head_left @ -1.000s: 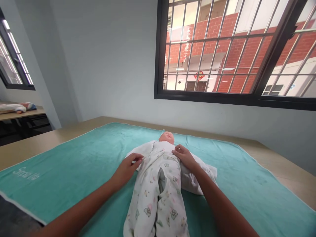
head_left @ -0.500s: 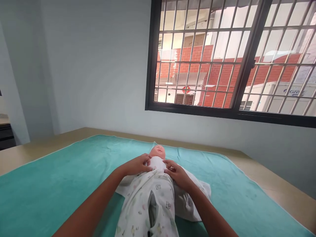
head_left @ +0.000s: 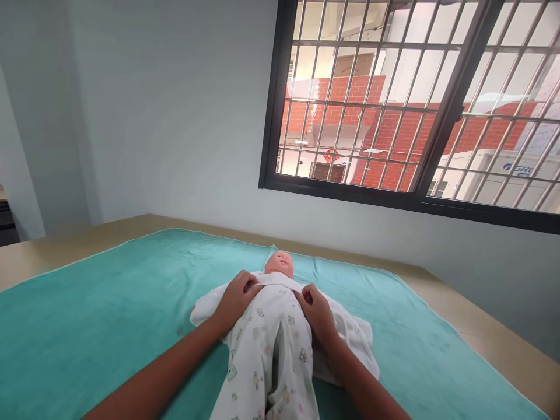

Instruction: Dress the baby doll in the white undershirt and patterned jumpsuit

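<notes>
Head view: left hand (head_left: pixel 240 295) and right hand (head_left: pixel 315 310) pinch a doll's (head_left: pixel 280 263) printed trousers (head_left: pixel 276 318), probably soft, light; best held waist-high, either side.

There is one left hand (head_left: pixel 237 298) and one right hand (head_left: pixel 317 312), two in all; one doll (head_left: pixel 280 263), one pair of printed trousers (head_left: pixel 254 356), one white top (head_left: pixel 356 338), one teal cloth (head_left: pixel 109 303), one table (head_left: pixel 461 317), one barred window (head_left: pixel 452 108), one red diamond-shaped ornament (head_left: pixel 331 156).
</notes>
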Tool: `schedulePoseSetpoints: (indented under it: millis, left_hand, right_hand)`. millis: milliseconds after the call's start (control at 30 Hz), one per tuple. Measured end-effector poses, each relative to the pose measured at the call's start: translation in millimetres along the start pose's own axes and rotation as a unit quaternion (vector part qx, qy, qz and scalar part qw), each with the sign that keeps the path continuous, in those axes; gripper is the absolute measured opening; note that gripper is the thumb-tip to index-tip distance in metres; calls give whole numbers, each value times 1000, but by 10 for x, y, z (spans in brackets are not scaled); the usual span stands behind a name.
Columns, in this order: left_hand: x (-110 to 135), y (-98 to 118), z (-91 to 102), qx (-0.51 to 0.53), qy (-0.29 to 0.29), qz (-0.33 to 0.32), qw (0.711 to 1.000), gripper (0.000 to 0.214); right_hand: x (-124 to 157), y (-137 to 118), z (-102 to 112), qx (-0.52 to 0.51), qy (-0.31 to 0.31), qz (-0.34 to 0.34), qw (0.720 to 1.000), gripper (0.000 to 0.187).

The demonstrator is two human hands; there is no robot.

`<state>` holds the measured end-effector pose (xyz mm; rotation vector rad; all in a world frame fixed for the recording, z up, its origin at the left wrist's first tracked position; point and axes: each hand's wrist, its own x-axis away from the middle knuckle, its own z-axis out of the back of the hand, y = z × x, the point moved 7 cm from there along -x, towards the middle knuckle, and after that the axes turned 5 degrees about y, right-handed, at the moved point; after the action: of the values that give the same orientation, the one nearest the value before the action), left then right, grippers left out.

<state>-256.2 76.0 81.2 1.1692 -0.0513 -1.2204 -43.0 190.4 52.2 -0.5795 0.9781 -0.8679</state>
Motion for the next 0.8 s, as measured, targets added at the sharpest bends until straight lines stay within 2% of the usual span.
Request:
schedulePoseSetpoints:
  millis: [167,333,400,467,533,600,733,800]
  left_hand:
    - [212,-145,95,16,-90,59,994,34]
    - [285,-247,17,42,-196,94,975,21]
    - [306,-256,-15,55,-236,100,965,22]
    - [329,-247,-21,79,-267,117,953,26]
    - [350,-204,-3,117,-289,130,941,29]
    - [373,-144,15,159,-305,141,928,31]
    - [421,-80,2,219,-297,172,913,28]
    - [445,-63,-37,253,-276,187,908,26]
  right_hand:
    - [10,185,-80,18,-71,-46,996,46]
    - [40,147,-21,-26,-141,-47,989,44]
    - [104,121,14,-82,-205,-75,972,34]
    - [198,99,27,-169,-280,-128,936,22]
    - [283,78,34,-240,-335,-177,894,21]
    - [325,81,51,-250,-357,-202,877,24]
    - [353,67,53,-230,-367,-212,876,19]
    - [343,30,52,-214,-344,-200,892,18]
